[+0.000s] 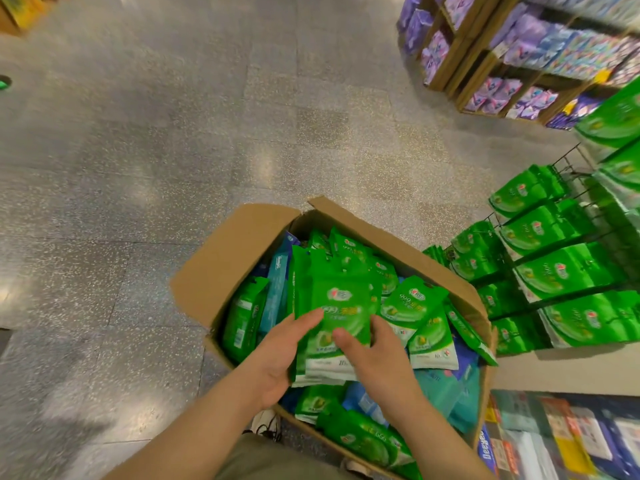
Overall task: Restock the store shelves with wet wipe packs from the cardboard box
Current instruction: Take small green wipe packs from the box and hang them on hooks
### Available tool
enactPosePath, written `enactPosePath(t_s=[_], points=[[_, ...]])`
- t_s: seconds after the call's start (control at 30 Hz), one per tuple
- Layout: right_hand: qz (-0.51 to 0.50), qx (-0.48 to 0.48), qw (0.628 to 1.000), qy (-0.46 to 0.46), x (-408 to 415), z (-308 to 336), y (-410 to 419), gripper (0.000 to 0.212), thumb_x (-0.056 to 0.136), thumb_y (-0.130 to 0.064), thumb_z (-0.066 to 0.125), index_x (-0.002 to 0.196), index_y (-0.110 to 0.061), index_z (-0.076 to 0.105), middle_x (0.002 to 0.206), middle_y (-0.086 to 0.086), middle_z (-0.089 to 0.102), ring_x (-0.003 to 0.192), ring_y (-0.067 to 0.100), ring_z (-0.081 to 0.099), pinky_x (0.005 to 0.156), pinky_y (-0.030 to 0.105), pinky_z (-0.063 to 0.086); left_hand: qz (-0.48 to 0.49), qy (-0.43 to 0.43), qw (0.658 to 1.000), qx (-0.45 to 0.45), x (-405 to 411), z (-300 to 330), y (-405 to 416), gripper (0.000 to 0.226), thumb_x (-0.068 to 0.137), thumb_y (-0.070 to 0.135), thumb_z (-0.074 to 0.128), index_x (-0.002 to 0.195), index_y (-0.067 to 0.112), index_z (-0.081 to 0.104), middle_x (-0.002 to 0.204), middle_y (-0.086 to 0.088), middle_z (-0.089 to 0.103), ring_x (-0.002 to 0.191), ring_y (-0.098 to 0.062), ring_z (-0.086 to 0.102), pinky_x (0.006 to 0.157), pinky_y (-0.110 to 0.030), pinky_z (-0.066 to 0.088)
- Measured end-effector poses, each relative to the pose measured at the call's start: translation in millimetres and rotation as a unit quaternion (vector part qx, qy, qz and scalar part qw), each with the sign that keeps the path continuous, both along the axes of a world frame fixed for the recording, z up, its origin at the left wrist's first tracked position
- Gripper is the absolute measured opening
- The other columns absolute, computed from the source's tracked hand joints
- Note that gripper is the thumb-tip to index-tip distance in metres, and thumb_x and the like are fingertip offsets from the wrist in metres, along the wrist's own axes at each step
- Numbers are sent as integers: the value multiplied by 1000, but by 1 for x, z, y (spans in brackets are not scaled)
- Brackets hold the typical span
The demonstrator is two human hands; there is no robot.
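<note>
Floor: speckled terrazzo, bearing the box.
Peg rack: at 3 o'clock of the box, hung with matching green packs; likely the restocking target.
Cardboard box: flaps open, filled with loose green and blue packs, set near the rack for short reaches.
Stack of green wet wipe packs: raised over box centre, squared between both hands.
Left hand: fingers curled round the stack's 9 o'clock edge.
Right hand: grasping the 3 o'clock edge, thumb on the front face.
</note>
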State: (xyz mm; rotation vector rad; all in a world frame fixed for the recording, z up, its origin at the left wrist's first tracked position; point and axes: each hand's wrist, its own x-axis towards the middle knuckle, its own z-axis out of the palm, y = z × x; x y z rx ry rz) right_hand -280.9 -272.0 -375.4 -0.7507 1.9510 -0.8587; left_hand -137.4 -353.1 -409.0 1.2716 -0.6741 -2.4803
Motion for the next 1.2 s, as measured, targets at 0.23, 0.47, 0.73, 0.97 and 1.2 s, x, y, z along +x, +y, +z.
enactPosePath(t_s=[0.23,0.47,0.73,0.97,1.2], points=[[93,-4,985,144,8,-6,-14,30,89,-52,71,88,-26,57,73,-5,56,62,4,49,55,21,39,49,-39,997,-54,10,1,1,41,89,23,73,128,14,64,114,-10,77,106,-30,74,100,-51,54],[23,122,982,142,-21,-44,-14,45,89,-46,74,117,-14,61,105,0,64,86,14,62,75,30,50,87,-61,993,-54,41,-8,-8,58,72,30,78,128,17,64,112,-10,77,100,-31,75,89,-46,57],[216,175,925,257,-20,-64,9,76,76,-50,79,140,-36,40,128,-6,56,118,24,47,95,42,44,96,-76,990,-68,55,-14,-6,54,73,30,78,125,19,65,112,-9,77,100,-31,75,91,-48,57],[274,204,904,258,-29,-57,11,43,86,-55,72,121,-32,59,115,-7,51,115,22,43,95,38,40,85,-88,990,-70,53,-13,-7,56,74,30,80,126,19,64,113,-9,77,102,-31,75,97,-55,55],[82,27,994,73,-51,-31,21,9,91,-28,76,92,-28,68,92,-13,70,86,0,64,74,19,45,61,-109,987,-97,51,-9,-16,46,82,25,79,125,23,63,110,-7,78,101,-30,75,98,-54,54]])
